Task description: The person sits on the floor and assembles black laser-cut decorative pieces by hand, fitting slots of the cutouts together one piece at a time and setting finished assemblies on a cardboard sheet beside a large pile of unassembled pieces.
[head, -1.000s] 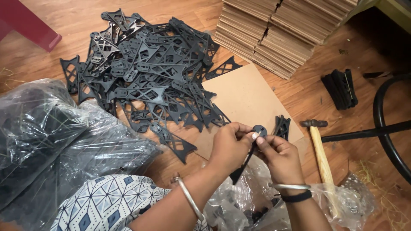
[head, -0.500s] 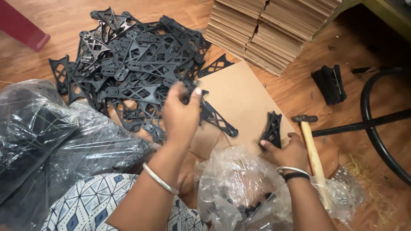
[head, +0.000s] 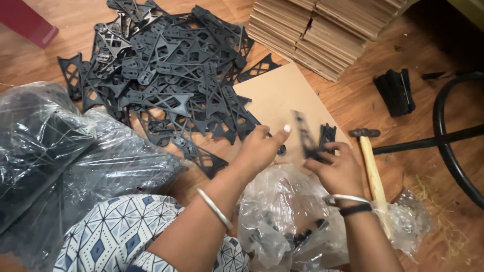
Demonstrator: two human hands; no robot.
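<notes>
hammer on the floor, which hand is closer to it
Right. The right hand sits just beside the hammer handle, holding a black plastic piece; the left hand is farther off, toward the pile.

Bare cardboard sheet (head: 275, 95) just ahead of both hands gives the only open patch, running toward the stacked cardboard sheets (head: 322, 30) that wall off the far side. To the left, the heap of black plastic brackets (head: 161, 75) spreads over the wooden floor (head: 363, 100) and laps onto the sheet's edge. The clear plastic bags (head: 65, 161) block the near left; another clear bag (head: 287, 221) fills the space between the forearms. On the right, a wooden-handled hammer (head: 372, 171) lies just beside the right hand (head: 339, 168), with a black tubular frame (head: 448, 136) and a small stack of black parts (head: 396, 90) beyond it.
</notes>
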